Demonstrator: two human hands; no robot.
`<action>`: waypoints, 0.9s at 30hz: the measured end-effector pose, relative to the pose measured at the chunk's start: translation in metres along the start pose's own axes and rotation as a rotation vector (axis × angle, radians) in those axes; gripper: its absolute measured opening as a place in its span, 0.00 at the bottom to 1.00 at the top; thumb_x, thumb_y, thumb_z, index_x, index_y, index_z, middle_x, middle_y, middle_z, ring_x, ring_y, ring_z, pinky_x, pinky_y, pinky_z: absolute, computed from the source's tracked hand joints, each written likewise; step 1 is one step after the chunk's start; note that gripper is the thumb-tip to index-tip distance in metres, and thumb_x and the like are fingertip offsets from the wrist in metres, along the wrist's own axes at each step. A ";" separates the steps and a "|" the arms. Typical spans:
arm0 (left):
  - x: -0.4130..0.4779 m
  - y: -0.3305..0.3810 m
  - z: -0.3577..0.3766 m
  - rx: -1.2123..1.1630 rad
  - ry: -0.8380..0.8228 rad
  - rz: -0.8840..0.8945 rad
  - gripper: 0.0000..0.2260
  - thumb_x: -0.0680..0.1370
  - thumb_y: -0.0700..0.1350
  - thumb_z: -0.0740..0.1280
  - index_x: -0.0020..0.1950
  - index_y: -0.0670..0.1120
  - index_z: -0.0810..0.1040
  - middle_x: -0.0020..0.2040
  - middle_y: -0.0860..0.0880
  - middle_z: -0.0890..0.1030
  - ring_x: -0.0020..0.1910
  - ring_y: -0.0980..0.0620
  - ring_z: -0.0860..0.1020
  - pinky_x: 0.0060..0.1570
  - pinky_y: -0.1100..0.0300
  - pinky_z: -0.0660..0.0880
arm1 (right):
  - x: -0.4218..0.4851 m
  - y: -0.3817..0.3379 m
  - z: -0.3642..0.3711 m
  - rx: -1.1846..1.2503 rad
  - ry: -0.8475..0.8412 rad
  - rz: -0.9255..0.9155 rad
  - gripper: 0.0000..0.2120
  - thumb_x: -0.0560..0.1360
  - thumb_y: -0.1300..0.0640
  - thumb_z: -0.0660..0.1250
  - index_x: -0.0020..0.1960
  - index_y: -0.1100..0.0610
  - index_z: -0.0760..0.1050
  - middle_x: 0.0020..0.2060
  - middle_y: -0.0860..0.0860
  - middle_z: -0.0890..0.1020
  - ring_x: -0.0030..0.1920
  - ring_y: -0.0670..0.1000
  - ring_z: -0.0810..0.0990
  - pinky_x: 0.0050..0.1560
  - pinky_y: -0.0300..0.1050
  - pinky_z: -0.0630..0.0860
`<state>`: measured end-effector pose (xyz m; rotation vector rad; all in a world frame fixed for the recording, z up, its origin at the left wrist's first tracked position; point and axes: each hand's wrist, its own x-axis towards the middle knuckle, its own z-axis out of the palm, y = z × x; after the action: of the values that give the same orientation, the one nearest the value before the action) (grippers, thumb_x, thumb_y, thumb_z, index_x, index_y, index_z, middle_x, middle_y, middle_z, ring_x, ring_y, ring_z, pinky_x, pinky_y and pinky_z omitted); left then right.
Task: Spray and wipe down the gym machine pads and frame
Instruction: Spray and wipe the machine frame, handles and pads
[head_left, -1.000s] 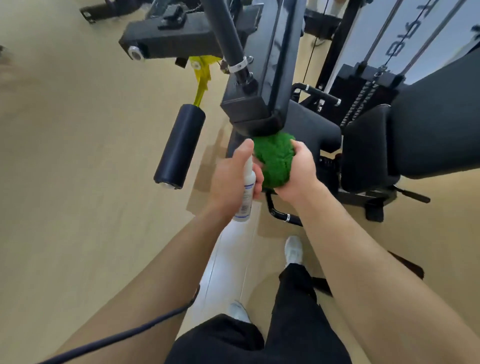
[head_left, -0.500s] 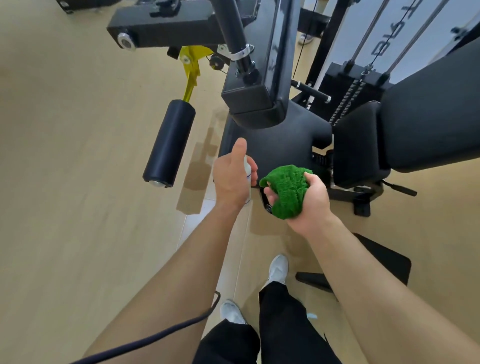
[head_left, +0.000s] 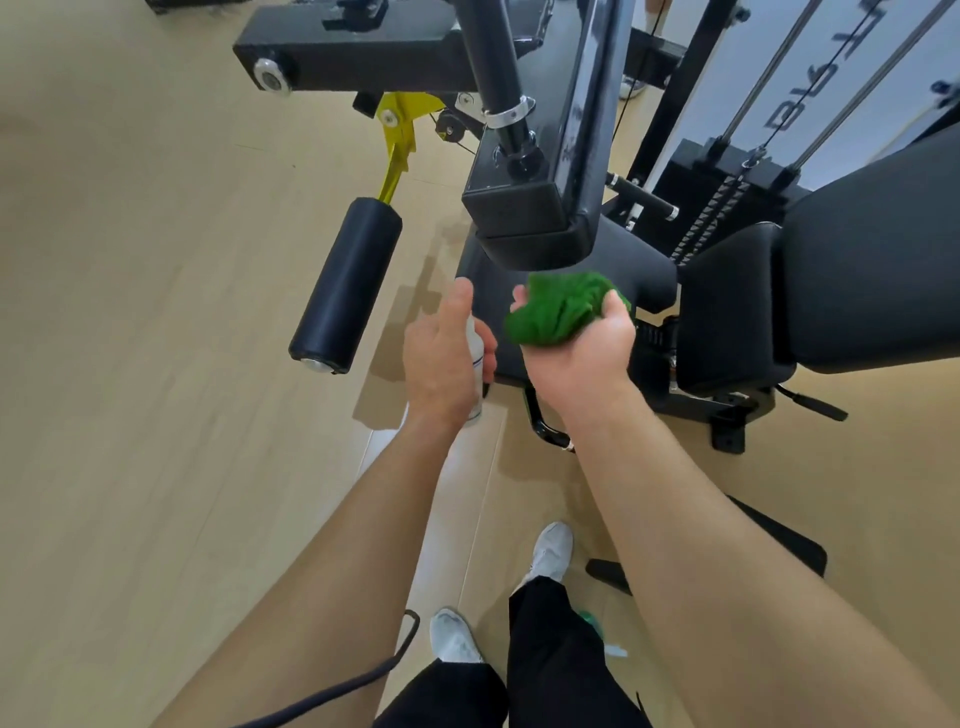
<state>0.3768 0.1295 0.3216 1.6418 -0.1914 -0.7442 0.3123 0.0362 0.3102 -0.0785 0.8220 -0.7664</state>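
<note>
My right hand (head_left: 582, 353) grips a bunched green cloth (head_left: 561, 309) just below the black frame arm's padded end (head_left: 530, 228) and over the black seat pad (head_left: 639, 280). To its left, my left hand (head_left: 441, 364) holds a small white spray bottle (head_left: 475, 358), mostly hidden behind the fingers, thumb raised near the top. A black back pad (head_left: 872, 270) stands at the right. A black roller pad (head_left: 345, 286) on a yellow lever (head_left: 397, 140) hangs at the left.
The weight stack (head_left: 727, 171) with cables rises at the back right. A black base bar (head_left: 779, 535) lies on the wooden floor by my feet (head_left: 548, 553). A dark cord (head_left: 332, 691) hangs under my left forearm. Open floor spreads to the left.
My right hand pulled the cloth down off the frame arm's end, then lifted it back up close beneath it. The left hand stayed beside it with the bottle.
</note>
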 end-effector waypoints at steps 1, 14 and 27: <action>-0.001 -0.002 -0.005 0.001 0.026 -0.009 0.31 0.85 0.56 0.60 0.21 0.50 0.74 0.25 0.46 0.75 0.25 0.51 0.73 0.35 0.57 0.75 | 0.006 0.000 0.015 0.037 -0.019 -0.011 0.27 0.84 0.44 0.49 0.75 0.57 0.70 0.66 0.60 0.77 0.64 0.62 0.76 0.62 0.54 0.73; 0.001 -0.012 -0.048 0.106 0.130 -0.014 0.31 0.85 0.57 0.57 0.25 0.45 0.75 0.26 0.44 0.77 0.25 0.50 0.74 0.40 0.55 0.74 | -0.023 0.030 0.035 -0.565 0.004 -0.124 0.18 0.78 0.44 0.60 0.52 0.58 0.78 0.44 0.54 0.84 0.45 0.57 0.84 0.52 0.53 0.80; -0.002 -0.028 -0.054 0.121 0.131 -0.055 0.29 0.86 0.56 0.58 0.28 0.44 0.76 0.27 0.45 0.77 0.26 0.51 0.75 0.29 0.65 0.74 | 0.060 -0.008 0.013 -1.858 -0.076 -2.337 0.03 0.79 0.55 0.66 0.51 0.49 0.79 0.55 0.52 0.69 0.49 0.55 0.69 0.48 0.50 0.67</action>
<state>0.3978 0.1809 0.2981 1.8108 -0.0993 -0.6749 0.3423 -0.0113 0.2845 -3.1170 0.7606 -1.6503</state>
